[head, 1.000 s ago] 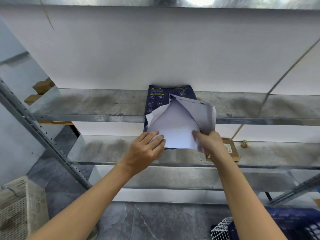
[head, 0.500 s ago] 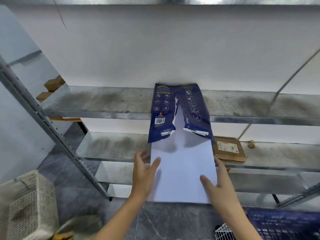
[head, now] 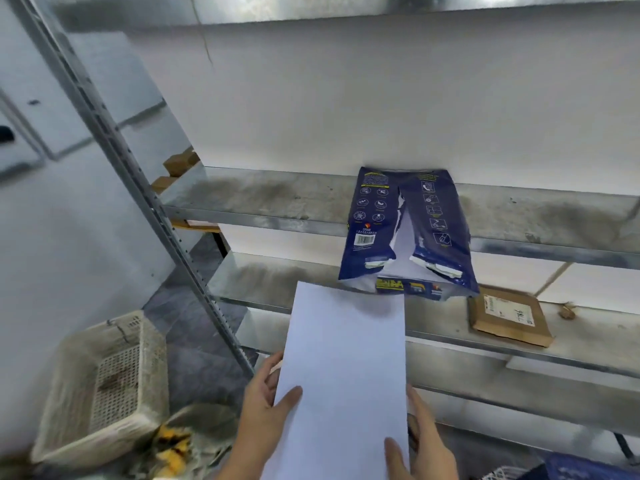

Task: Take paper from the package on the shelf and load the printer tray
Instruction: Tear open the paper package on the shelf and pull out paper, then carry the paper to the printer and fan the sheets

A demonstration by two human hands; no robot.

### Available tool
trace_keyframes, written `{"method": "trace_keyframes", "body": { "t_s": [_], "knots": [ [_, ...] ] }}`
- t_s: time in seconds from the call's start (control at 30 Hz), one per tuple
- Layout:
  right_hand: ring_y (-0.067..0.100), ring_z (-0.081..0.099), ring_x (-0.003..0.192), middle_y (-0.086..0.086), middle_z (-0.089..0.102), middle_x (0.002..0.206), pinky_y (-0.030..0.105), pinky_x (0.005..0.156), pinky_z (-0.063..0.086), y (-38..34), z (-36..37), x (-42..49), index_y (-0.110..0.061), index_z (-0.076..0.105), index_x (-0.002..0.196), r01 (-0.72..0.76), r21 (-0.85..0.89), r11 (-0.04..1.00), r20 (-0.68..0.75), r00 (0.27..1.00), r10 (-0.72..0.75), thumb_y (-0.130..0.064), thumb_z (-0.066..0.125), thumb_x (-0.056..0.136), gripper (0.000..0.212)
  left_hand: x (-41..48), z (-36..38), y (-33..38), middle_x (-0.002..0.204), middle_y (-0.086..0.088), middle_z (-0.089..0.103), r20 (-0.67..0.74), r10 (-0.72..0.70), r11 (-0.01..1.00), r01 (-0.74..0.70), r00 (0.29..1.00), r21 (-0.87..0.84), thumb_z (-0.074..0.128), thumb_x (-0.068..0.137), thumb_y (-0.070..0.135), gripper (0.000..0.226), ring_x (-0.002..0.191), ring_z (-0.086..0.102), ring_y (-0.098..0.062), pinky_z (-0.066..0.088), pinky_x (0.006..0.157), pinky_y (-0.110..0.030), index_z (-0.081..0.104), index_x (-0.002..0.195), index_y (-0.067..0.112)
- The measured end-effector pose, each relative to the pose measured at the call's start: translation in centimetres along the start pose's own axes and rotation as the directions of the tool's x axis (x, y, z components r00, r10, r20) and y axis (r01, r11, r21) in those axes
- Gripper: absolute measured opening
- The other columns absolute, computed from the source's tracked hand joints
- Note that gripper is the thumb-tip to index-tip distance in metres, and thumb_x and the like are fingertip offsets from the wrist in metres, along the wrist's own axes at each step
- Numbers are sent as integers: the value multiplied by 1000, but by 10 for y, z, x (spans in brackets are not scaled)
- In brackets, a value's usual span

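A dark blue paper package [head: 408, 233], torn open down its middle, lies on a metal shelf [head: 263, 206] and hangs over its front edge. White paper shows inside the tear. A stack of white paper [head: 346, 372] is fully out of the package, held flat in front of the lower shelves. My left hand [head: 266, 407] grips its left edge with the thumb on top. My right hand [head: 426, 441] grips its right edge near the bottom corner, thumb on top. No printer is in view.
A slanted metal upright [head: 145, 202] of the rack stands left of the paper. On the lower shelf lies a brown cardboard parcel [head: 509, 320]. A dirty white plastic basket [head: 104, 386] sits on the floor at the left, with yellow and black debris [head: 173, 448] beside it.
The paper stack has come fully out of the package, drawn down and toward me. My view has swung left, so the package now sits to the right.
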State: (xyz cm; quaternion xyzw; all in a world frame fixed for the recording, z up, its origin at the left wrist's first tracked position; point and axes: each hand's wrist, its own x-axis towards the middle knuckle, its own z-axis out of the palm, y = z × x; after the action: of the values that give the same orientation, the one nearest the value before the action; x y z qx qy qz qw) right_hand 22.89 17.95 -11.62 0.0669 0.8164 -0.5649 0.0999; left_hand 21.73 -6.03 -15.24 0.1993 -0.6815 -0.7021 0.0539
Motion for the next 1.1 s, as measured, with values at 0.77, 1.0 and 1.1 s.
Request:
{"method": "trace_keyframes", "body": {
  "t_s": [0.77, 1.0, 1.1],
  "knots": [
    [21, 57, 68, 6, 62, 79, 25, 57, 40, -331, 471, -161, -7, 67, 118, 595, 185, 782, 911, 195, -364, 7, 52, 79, 44, -267, -446, 186, 118, -9, 65, -967, 137, 956, 226, 213, 185, 60, 83, 0, 52, 106, 64, -31, 54, 85, -38, 55, 133, 11],
    [22, 63, 85, 14, 70, 107, 29, 75, 50, -312, 550, -342, -8, 70, 113, 583, 284, 761, 954, -94, -284, -10, 70, 80, 33, -418, -489, 140, 114, -4, 65, -998, 21, 984, 180, -54, 11, 47, 87, -5, 56, 96, 60, -25, 51, 80, -35, 53, 138, 17],
    [26, 65, 100, 22, 65, 123, 32, 83, 54, -286, 572, -400, -2, 60, 132, 603, 271, 750, 962, -192, -193, -4, 68, 81, 51, -471, -493, 118, 124, -3, 64, -983, -47, 985, 157, -177, -76, 44, 86, -6, 58, 99, 59, -25, 49, 81, -34, 52, 137, 22]
  ]
}}
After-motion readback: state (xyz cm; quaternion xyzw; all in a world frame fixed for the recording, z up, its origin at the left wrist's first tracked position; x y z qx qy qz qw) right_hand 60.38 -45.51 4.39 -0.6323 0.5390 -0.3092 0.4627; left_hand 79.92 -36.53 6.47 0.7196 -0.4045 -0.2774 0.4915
